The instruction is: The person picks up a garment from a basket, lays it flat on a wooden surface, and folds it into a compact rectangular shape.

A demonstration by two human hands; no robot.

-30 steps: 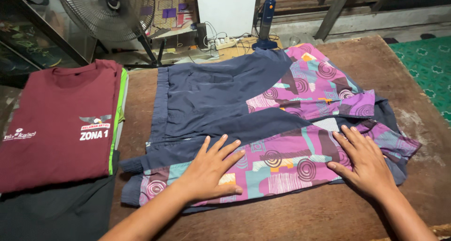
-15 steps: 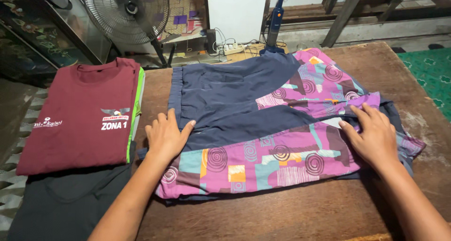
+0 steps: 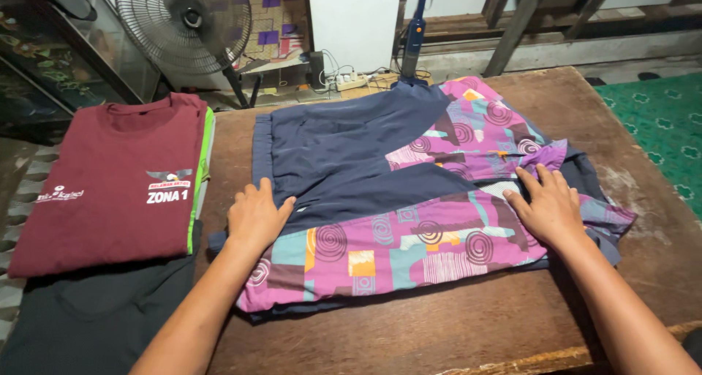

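Note:
A navy jacket with purple patterned panels [image 3: 380, 177] lies spread on the wooden table [image 3: 453, 324], its sleeve folded across the lower front. My left hand [image 3: 256, 214] rests flat on the jacket's left edge, near the cuff. My right hand [image 3: 545, 207] presses flat on the right side, fingers spread over the purple fabric. Neither hand grips the cloth.
A folded maroon shirt [image 3: 110, 185] with a green-edged garment under it lies left of the jacket, on top of dark clothing [image 3: 95, 316]. Behind the table stand a fan [image 3: 186, 20], a power strip with cables [image 3: 347, 79] and a green mat [image 3: 662, 126] at right.
My left hand slid from the middle of the sleeve to the jacket's left edge. My right hand moved slightly up on the right side. The sleeve lies flatter.

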